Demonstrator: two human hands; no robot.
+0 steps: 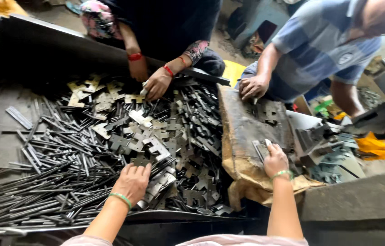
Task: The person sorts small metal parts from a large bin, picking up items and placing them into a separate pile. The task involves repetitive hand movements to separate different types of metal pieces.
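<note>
The left hand (132,181), fingers spread flat, presses on flat grey metal brackets (156,146) heaped near the tray's (1,141) front edge, beside thin rods (51,182). The right hand (275,160) pins one bracket (260,149) to a worn board (242,132), steadying it. Other people's hands sort at the far edge.

The metal plates (156,150) are flat, cross-shaped and grey, some dull silver, lying in a loose, overlapping heap in every direction. The heap lies just left of the brown sack (242,150). One small grey plate (260,149) lies flat on top of the sack.
</note>
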